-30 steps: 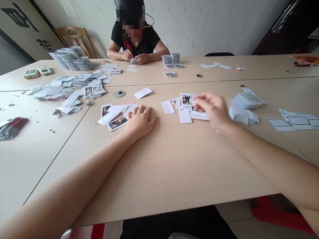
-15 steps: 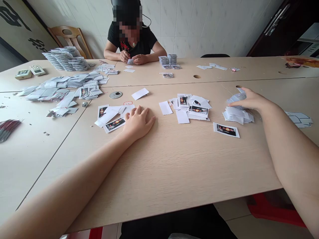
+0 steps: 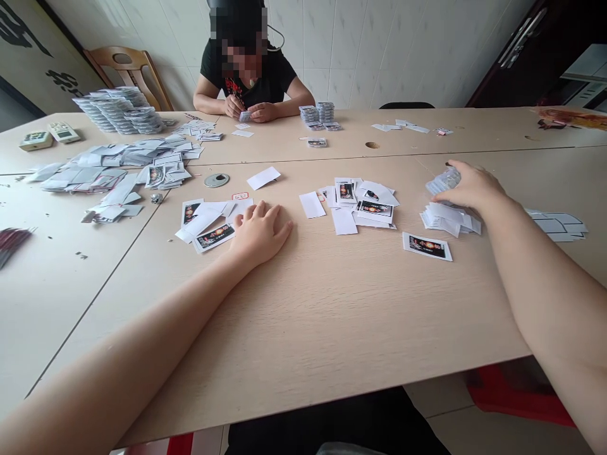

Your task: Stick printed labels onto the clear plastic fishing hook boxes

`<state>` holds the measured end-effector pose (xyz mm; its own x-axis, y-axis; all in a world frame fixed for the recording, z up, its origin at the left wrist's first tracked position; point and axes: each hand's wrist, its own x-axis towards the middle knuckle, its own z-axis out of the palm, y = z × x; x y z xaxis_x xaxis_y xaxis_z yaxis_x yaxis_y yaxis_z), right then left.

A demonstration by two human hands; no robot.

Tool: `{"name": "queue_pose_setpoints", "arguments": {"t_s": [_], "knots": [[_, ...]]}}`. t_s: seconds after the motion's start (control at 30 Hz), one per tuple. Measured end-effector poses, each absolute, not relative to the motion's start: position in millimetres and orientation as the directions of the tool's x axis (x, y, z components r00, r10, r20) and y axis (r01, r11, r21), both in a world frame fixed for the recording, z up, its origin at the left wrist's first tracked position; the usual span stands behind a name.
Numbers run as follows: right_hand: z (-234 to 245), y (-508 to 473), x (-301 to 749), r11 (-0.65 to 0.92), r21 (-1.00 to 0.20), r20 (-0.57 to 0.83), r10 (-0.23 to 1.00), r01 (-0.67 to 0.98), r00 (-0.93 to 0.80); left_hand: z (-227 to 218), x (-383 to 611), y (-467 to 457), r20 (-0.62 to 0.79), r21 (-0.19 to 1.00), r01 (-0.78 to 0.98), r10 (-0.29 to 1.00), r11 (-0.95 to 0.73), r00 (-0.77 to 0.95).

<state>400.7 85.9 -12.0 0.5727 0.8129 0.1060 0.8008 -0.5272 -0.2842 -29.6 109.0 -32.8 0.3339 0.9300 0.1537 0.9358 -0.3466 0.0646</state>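
Observation:
My left hand [image 3: 260,230] lies flat on the wooden table [image 3: 322,316], fingers spread, touching a scatter of white and printed cards [image 3: 208,221]. My right hand [image 3: 472,186] reaches to the right and grips a stack of clear sleeves [image 3: 443,181] above a lower pile of sleeves [image 3: 448,220]. One printed card [image 3: 427,246] lies face up just in front of that pile. More cards [image 3: 363,202] sit in a loose heap between my hands.
A person in a black shirt [image 3: 246,69] sits across the table handling a small card. Large heaps of sleeves and cards [image 3: 118,164] cover the left side. Small stacks [image 3: 317,115] stand near that person. A round metal disc [image 3: 217,180], two remotes [image 3: 47,136] and a wooden chair [image 3: 128,72] are at the left.
My right hand left the middle card heap, dropped a printed card on the table and moved right onto the sleeve stack, which it now grips. My left hand stayed put.

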Motion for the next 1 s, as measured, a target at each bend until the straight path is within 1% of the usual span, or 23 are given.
{"name": "queue_pose_setpoints", "arguments": {"t_s": [0.07,0.13,0.27,0.43,0.53,0.7,1.0], "knots": [[-12.3,87.9,389.6,-0.471,-0.323,0.184,0.819,0.821,0.543,-32.6,-29.4,108.9,0.154,0.067,0.936,0.930,-0.347,0.334],[-13.8,90.0,378.4,-0.404,-0.380,0.226,0.832,0.832,0.507,-32.5,-29.1,108.5,0.157,0.071,0.935,0.929,-0.348,0.334],[-16.9,91.7,363.1,-0.322,-0.461,0.185,0.876,0.827,0.445,-32.1,-28.8,107.8,0.156,0.075,0.935,0.930,-0.346,0.332],[-16.0,89.6,357.7,-0.294,-0.518,0.181,0.880,0.803,0.440,-31.6,-28.3,107.4,0.152,0.077,0.935,0.931,-0.347,0.333],[-14.9,88.7,356.3,-0.290,-0.535,0.182,0.878,0.794,0.443,-31.3,-27.9,107.0,0.149,0.079,0.938,0.934,-0.338,0.324],[-16.0,88.9,355.4,-0.263,-0.545,0.225,0.869,0.796,0.441,-30.9,-27.5,106.6,0.149,0.074,0.937,0.933,-0.340,0.327],[-15.4,88.4,354.0,-0.282,-0.537,0.233,0.856,0.795,0.461,-30.6,-27.9,106.5,0.149,0.079,0.936,0.932,-0.344,0.330]]}}
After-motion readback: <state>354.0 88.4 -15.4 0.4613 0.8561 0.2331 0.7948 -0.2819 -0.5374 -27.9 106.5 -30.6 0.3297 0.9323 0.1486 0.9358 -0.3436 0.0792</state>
